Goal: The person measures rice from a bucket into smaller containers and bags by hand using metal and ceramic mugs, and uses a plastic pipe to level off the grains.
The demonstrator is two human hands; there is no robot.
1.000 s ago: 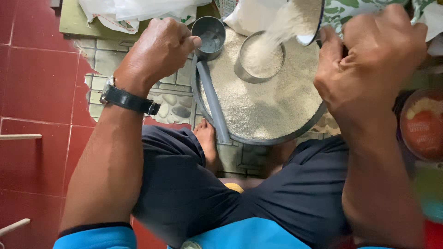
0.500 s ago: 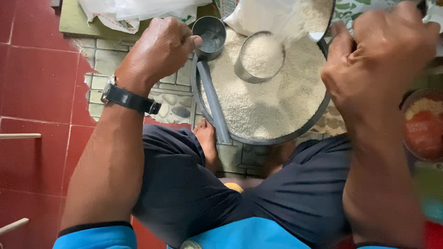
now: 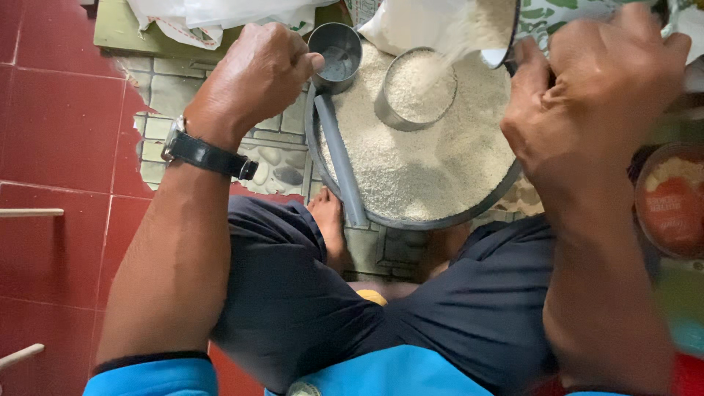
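Fingers of the left hand [image 3: 253,77] curled around a grey ladle [image 3: 336,51] at the basin [image 3: 411,218] rim, right hand [image 3: 594,88] clenched on a tilted mug [image 3: 513,29], rice [image 3: 418,154] falling into a small round tin [image 3: 414,88]

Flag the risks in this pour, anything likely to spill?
1. The right hand tilts a patterned container; its grain stream lands at the rim of the small tin, so some may miss.
2. The left hand holds a scoop on the edge of the big basin; it could tip.

Matt metal basin [image 3: 334,180], grainy rice [image 3: 425,169]
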